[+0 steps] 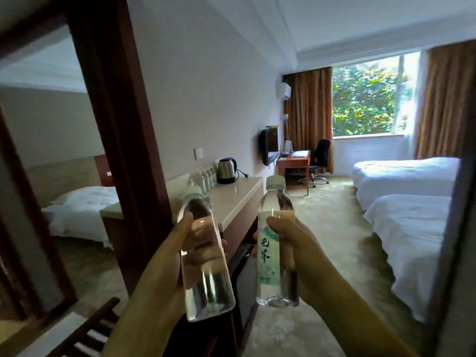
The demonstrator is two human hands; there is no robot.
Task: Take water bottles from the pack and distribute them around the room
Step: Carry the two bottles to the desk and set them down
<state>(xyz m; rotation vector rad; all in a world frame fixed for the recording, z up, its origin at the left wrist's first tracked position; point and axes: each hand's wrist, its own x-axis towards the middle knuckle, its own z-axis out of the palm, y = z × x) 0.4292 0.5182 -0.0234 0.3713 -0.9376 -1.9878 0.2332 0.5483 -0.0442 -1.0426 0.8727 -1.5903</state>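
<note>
Bottles of water are held up, one in each hand, both upright with caps on top and bases toward the wrists. The left hand (192,243) has its fingers curled round the middle of a clear bottle (203,256) whose label is turned away; the right hand (286,243) wraps its fingers and thumb round a labelled bottle (273,243). The two bottles stand side by side, near each other but apart. Just beyond them a pale counter (231,199) runs along the left wall, its near corner closest to the left hand, so that hand seems better placed to set a bottle down there. Toward the counter's far end a row of bottles (204,177) already stands against the wall beside a kettle (227,170). Across the carpet on the right lie two white beds (407,228). Farther off are a desk (296,161) with a black chair (319,155), and a curtained window (368,99). No pack is in view.
</note>
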